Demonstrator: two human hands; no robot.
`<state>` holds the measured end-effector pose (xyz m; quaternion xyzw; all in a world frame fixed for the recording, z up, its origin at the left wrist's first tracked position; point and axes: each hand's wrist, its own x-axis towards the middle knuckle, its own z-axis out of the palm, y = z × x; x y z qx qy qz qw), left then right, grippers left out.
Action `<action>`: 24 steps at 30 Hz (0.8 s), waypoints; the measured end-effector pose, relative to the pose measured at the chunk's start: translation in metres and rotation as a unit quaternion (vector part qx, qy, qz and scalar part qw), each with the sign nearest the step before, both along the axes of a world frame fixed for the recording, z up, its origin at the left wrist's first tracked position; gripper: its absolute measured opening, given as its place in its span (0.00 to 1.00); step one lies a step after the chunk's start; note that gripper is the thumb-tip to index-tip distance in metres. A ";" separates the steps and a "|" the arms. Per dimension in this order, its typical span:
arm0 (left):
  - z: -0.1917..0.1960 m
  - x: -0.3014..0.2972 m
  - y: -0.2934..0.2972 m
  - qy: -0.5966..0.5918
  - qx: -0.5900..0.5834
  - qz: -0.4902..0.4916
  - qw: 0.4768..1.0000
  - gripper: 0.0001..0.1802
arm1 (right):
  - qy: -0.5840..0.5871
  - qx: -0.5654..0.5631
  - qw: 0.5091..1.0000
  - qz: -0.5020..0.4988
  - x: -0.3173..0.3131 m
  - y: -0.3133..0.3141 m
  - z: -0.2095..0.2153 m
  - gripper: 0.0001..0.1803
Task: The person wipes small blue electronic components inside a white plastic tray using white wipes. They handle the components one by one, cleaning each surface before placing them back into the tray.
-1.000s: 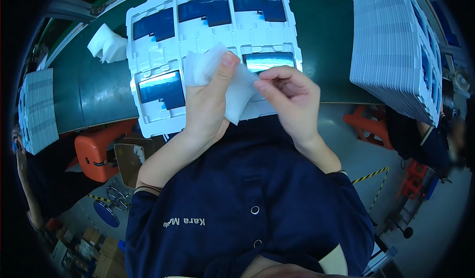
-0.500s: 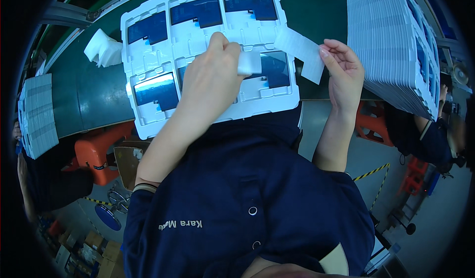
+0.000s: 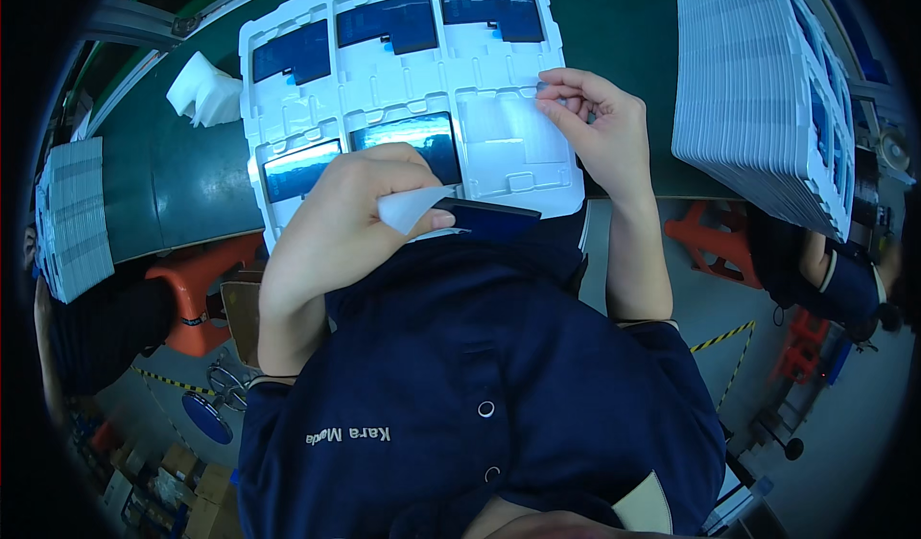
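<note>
My left hand [image 3: 341, 218] is closed around a folded white wipe [image 3: 408, 209] and a dark flat piece [image 3: 494, 218], tilted just over the near edge of the white moulded tray [image 3: 288, 122]. The thumb presses on the piece's face. By the tray's right side, my right hand [image 3: 600, 127] pinches a thin white sheet [image 3: 547, 136], whose outline is faint against the tray. The near right compartment holds no dark piece. Several dark L-shaped flat pieces [image 3: 389, 21] with small blue tabs sit in the other compartments; my left hand partly hides the near left one.
A tall stack of white trays [image 3: 748, 88] stands at the right, a smaller tray stack [image 3: 75, 218] at far left. A crumpled white wad [image 3: 203, 90] lies on the green table [image 3: 158, 179]. Orange stools [image 3: 197, 290] and other people are at both sides.
My left hand has moved nearer my body, lifting the near right dark piece out of its compartment. My right hand has shifted left, bringing the white sheet over the tray.
</note>
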<state>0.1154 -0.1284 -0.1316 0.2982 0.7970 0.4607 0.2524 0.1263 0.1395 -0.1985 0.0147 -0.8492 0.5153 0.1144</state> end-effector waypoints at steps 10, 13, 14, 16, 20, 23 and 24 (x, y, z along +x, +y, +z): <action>-0.019 0.004 0.020 -0.104 0.050 0.080 0.990 0.11 | 0.159 0.176 0.938 0.252 0.038 -0.007 0.058 0.24; -0.019 0.006 0.023 -0.186 0.084 0.118 0.972 0.10 | 0.139 0.299 0.910 0.251 0.048 -0.019 0.057 0.25; -0.019 0.006 0.023 -0.189 0.086 0.125 0.970 0.10 | 0.151 0.328 0.901 0.240 0.049 -0.020 0.055 0.24; -0.019 0.006 0.023 -0.195 0.089 0.139 0.967 0.11 | 0.153 0.312 0.907 0.236 0.041 -0.016 0.054 0.25; -0.020 0.000 0.003 -0.009 0.103 0.269 0.958 0.14 | 0.086 0.296 0.921 0.239 0.019 0.005 0.042 0.27; -0.022 -0.016 -0.037 0.061 0.073 0.361 0.928 0.14 | 0.016 0.349 0.896 0.273 0.015 0.006 0.022 0.27; -0.021 -0.019 -0.050 0.050 0.081 0.394 0.914 0.13 | 0.009 0.353 0.896 0.271 0.018 0.006 0.021 0.26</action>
